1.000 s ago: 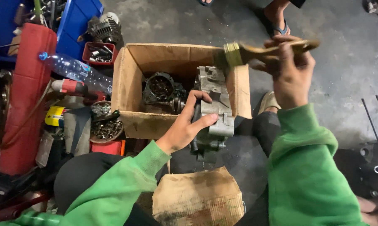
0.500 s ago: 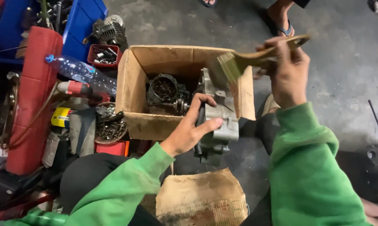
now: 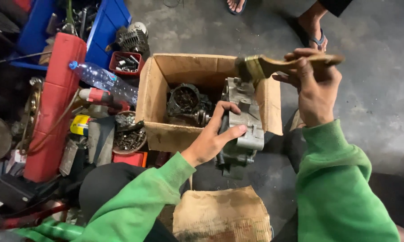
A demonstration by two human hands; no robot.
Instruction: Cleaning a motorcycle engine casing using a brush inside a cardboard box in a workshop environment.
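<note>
My left hand (image 3: 215,136) grips a grey metal engine casing (image 3: 242,123) and holds it upright against the near right corner of an open cardboard box (image 3: 155,96). A dark, dirty engine part (image 3: 186,102) lies inside the box. My right hand (image 3: 314,89) holds a wooden-handled paintbrush (image 3: 273,65) level, with its bristles just above the top of the casing. Both my sleeves are green.
A red cylinder (image 3: 54,105), a plastic bottle (image 3: 101,80), blue crates (image 3: 105,31) and small tubs of metal parts (image 3: 128,136) crowd the left. A piece of worn cardboard (image 3: 220,217) lies on the concrete floor in front of me. Another person's sandalled feet (image 3: 316,33) stand beyond the box.
My right hand has brought the brush down and leftward toward the top of the casing. My left hand keeps its grip on the casing.
</note>
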